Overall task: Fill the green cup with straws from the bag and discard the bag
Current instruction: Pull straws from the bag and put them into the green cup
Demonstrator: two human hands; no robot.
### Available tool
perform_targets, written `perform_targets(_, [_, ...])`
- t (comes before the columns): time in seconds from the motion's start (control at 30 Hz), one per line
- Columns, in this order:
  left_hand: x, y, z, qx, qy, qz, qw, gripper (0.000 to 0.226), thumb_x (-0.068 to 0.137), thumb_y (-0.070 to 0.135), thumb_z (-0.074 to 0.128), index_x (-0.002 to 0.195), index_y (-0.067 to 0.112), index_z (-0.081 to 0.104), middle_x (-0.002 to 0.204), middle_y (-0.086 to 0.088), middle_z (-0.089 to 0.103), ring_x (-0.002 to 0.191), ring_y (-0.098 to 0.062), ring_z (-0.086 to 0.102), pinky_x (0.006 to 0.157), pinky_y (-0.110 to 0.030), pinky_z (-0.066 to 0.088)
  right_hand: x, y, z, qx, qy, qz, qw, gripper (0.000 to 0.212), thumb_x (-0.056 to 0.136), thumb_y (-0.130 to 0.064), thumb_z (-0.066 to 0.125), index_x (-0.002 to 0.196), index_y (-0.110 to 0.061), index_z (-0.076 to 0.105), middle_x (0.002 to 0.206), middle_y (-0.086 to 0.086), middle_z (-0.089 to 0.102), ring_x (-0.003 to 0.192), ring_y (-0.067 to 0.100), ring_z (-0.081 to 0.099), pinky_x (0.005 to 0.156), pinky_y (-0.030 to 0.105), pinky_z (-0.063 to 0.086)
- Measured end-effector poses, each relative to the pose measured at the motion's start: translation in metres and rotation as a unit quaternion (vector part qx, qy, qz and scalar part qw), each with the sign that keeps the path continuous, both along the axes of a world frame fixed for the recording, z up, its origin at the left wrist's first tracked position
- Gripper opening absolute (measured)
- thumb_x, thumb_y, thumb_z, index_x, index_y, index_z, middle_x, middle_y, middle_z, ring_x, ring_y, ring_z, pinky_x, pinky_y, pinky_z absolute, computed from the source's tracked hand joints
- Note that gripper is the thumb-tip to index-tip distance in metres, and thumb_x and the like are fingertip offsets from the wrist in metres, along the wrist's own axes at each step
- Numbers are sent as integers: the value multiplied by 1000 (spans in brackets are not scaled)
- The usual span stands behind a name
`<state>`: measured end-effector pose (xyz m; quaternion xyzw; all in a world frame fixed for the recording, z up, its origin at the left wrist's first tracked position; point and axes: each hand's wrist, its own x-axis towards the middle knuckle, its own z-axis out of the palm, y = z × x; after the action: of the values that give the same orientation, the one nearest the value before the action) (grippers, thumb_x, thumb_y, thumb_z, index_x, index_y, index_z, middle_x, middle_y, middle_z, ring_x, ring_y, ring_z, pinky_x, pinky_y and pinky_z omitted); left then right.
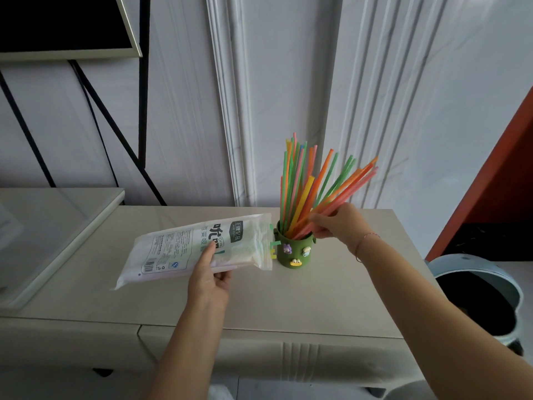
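Note:
A green cup [294, 251] with small animal decorations stands on the beige cabinet top [331, 298]. Several coloured straws [300, 183] stand in it, some upright, some fanned to the right. My right hand [339, 223] is just right of the cup's rim, fingers closed on the lower part of the leaning orange and pink straws. My left hand [209, 280] holds the clear printed straw bag [196, 248] above the cabinet top, left of the cup, with its open end nearly touching the cup. The bag looks nearly flat.
A pale blue bin [476, 298] with a dark inside stands open at the right, beside and below the cabinet. A lower glass-topped surface [52, 226] adjoins on the left. A white panelled wall rises behind, with a black-framed stand [141, 111] at the left.

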<state>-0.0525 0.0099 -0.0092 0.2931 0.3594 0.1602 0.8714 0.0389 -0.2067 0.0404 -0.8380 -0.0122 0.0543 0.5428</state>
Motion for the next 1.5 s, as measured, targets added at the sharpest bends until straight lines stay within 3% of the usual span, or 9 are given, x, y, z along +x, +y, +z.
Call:
perform_targets(0.23, [3,-1,-3,2,1,-2,1000,17,81,19,73,89,22,59,87,3,65,72,-11,62,58,-21,54,7,-8,7,92,-55,-107,989,16,89,-18,61,97,-3,61,69,6,68,53,13,67,64,28,60])
perform_targets(0.43, [3,-3,-4,-3,5,-3,1000,16,80,19,74,88,22,60,87,3,65,73,-11,62,52,-20,54,6,-2,1,32,-70,-94,993,10,91,-13,57,90,-4,60,66,5,68,47,9,65,49,15,51])
perform_targets(0.67, [0,-4,-5,1,2,-14,1000,17,80,19,74,90,23,61,89,3,67,74,-12,63,53,-21,53,4,3,-10,20,-42,-53,998,11,89,-13,62,89,-2,61,71,8,71,61,17,70,65,25,58])
perform_targets(0.83, [0,-3,-3,24,-9,-2,1000,24,77,18,76,96,23,63,102,2,68,81,-13,66,59,-23,53,-7,-2,-24,103,41,-63,992,26,85,-18,68,100,2,62,73,11,67,63,20,67,69,33,60])
perform_targets(0.97, [-4,-9,3,58,-38,7,998,30,77,15,77,102,25,64,103,5,70,88,-11,67,69,-27,54,-34,5,-35,285,199,-53,936,16,90,-17,60,85,-3,58,74,11,56,62,21,58,59,30,58])
perform_targets(1.07, [-9,-18,10,103,-63,6,993,31,77,15,76,103,27,64,104,7,71,94,-10,67,77,-31,54,-53,16,-44,401,322,-41,857,18,92,-18,54,81,-5,59,82,13,58,74,24,58,76,39,52])
perform_targets(1.17, [-15,-27,18,165,-93,-1,982,40,78,14,76,115,24,64,109,7,71,94,-9,69,75,-30,56,-63,26,-48,461,394,-30,794,26,95,-26,49,86,-5,61,89,14,60,82,29,59,82,46,49])
perform_targets(1.33, [-22,-33,27,259,-123,-19,958,42,76,13,78,115,24,66,112,7,72,103,-11,68,88,-36,54,-66,32,-50,509,406,-42,758,29,98,-28,40,92,-7,60,96,14,62,85,32,60,77,50,51])
perform_targets(1.5, [-25,-37,33,294,-133,-36,946,28,75,14,79,99,25,68,100,12,74,92,-3,69,77,-20,54,-64,31,-50,538,390,-66,744,31,97,-23,41,77,-8,59,89,12,59,79,29,55,65,40,56])
